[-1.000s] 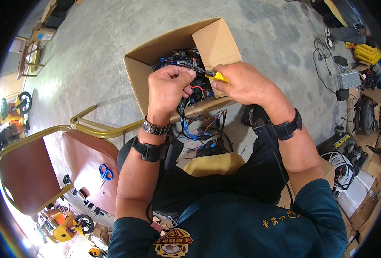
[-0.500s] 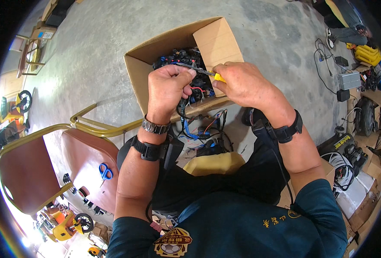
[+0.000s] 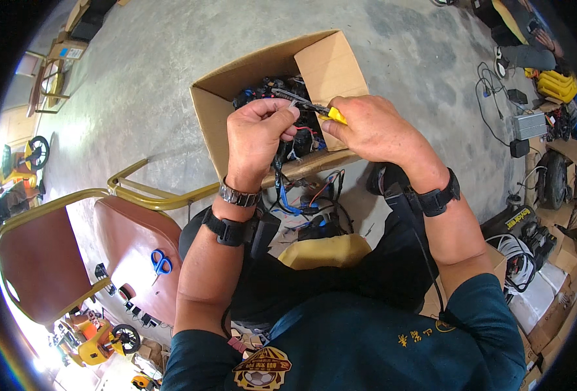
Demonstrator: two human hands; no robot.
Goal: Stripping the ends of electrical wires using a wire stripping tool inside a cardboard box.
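Observation:
My left hand point(image 3: 254, 135) is closed in a pinch above the near side of an open cardboard box point(image 3: 331, 62). Between thumb and forefinger is a thin wire end, mostly hidden by the fingers. Below that hand, a wire harness point(image 3: 279, 177) hangs over the box's near edge. My right hand point(image 3: 378, 130) grips yellow-handled wire strippers point(image 3: 336, 115). Their long dark jaws point left, parted, right beside my left fingertips. Inside the box lies a tangle of black, blue and red wiring point(image 3: 262, 91).
More loose cables point(image 3: 314, 199) lie between my knees. At left, a brown chair point(image 3: 135, 228) carries blue-handled scissors point(image 3: 161, 262) and a roll of black tape point(image 3: 126, 292). On the right are a silver metal unit point(image 3: 529, 127), a coiled white cable point(image 3: 519, 260) and another person's leg point(image 3: 526, 57).
The jaws of the wire strippers have opened and now reach past my left fingertips. Both hands stay nearly in place over the box.

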